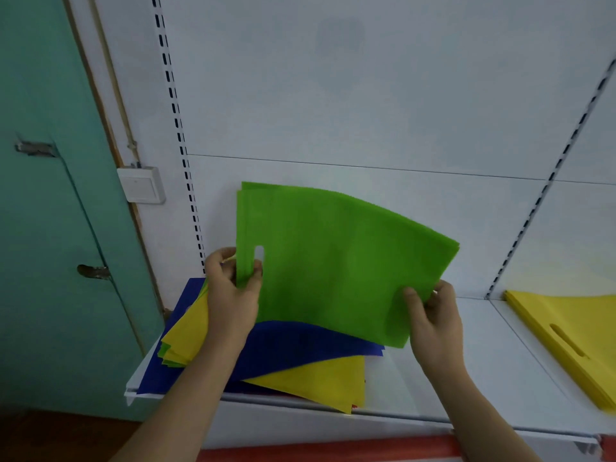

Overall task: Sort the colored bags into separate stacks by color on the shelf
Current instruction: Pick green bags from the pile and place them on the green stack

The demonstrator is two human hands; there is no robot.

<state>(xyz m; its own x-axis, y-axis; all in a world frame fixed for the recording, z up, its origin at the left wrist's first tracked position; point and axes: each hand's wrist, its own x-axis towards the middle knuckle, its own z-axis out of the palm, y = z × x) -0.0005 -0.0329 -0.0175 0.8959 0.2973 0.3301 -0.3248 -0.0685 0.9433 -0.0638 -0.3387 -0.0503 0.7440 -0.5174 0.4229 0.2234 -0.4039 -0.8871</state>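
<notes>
Now, with my left hand (233, 288) pinching the green bags (333, 261) beside the handle slot (259, 255) and my right hand (433, 315) gripping the opposite corner, I judge both pinches must hold them level beyond the mixed pile (283, 355).

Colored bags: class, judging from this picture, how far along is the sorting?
Done: a yellow stack lies apart at the right. In hand: left hand and right hand hold green bags. Left: the mixed pile of blue, yellow and green.
</notes>
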